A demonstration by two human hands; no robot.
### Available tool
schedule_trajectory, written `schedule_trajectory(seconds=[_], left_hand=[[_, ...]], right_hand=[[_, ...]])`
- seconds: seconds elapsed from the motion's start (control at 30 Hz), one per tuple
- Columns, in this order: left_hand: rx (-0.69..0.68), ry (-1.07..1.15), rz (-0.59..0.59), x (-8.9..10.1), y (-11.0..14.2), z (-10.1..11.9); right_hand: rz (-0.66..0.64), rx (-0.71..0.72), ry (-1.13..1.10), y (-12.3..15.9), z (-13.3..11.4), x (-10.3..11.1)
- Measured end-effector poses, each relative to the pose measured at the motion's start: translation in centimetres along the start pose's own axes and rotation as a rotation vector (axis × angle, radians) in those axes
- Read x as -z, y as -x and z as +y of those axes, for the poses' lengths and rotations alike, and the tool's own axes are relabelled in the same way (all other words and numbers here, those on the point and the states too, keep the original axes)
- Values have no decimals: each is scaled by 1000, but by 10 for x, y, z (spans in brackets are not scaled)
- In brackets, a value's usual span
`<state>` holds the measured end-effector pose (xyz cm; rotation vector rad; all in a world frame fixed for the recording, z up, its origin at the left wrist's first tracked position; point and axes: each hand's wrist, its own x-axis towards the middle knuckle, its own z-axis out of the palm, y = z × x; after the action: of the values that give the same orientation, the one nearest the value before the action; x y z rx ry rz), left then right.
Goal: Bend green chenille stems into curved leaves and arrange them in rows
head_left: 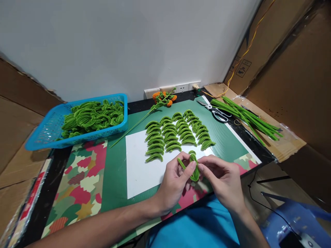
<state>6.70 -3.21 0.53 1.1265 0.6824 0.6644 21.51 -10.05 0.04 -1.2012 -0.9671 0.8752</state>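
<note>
Between my two hands, close to the table's front edge, is a looped green pipe-cleaner leaf (194,172). My left hand (174,177) pinches it from the left with thumb and fingers, and a short green end sticks out beside the index finger. From the right, my right hand (219,175) grips the leaf's edge between thumb and index finger. Just beyond the hands, similar curved green pipe-cleaner leaves (169,134) lie in several columns on a white sheet (142,172).
At the left stands a blue basket (38,139) heaped with green pipe-cleaner pieces (90,117). An orange pipe-cleaner flower (161,98) with a long stem lies near the wall. Scissors (216,112) and green stems (248,117) rest at the right, beside cardboard (292,137).
</note>
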Motion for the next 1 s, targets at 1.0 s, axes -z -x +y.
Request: schedule_trajectory(seconds=[1.0], left_hand=[[190,-25,-273,9,-1,8]], right_hand=[[-211,270,265,-10,-7,32]])
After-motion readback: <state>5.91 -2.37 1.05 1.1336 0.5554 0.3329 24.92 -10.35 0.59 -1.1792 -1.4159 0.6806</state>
